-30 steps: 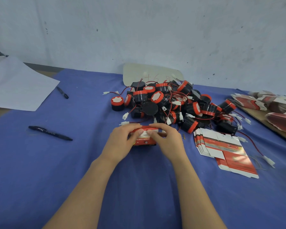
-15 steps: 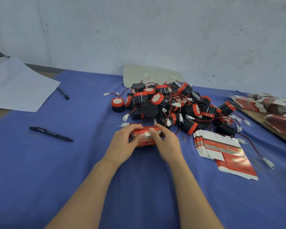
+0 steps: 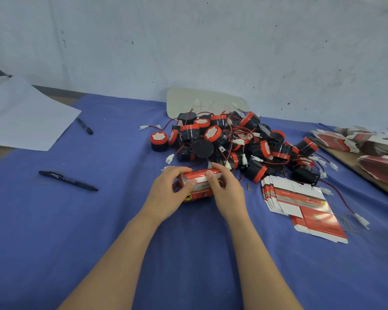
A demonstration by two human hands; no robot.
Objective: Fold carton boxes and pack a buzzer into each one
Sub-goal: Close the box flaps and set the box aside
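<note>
Both the left hand (image 3: 166,193) and right hand (image 3: 227,193) gripped one red carton box (image 3: 199,186), flap seemingly unclosed; a heap of buzzers (image 3: 233,144) and stacked flat cartons (image 3: 300,202) remained unpacked.

Small packing/assembly workbench, not a home. Blue cloth-covered table (image 3: 54,231) against a scuffed bare wall (image 3: 188,41), bulk pile of buzzers (image 3: 233,142), stacks of flat cartons (image 3: 300,202), 2 pens (image 3: 67,180).

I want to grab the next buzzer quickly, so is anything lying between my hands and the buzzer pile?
Nothing visible blocks it. Both hands, left hand and right hand, hold the red carton, and the buzzer pile lies directly behind it on the blue cloth.
</note>
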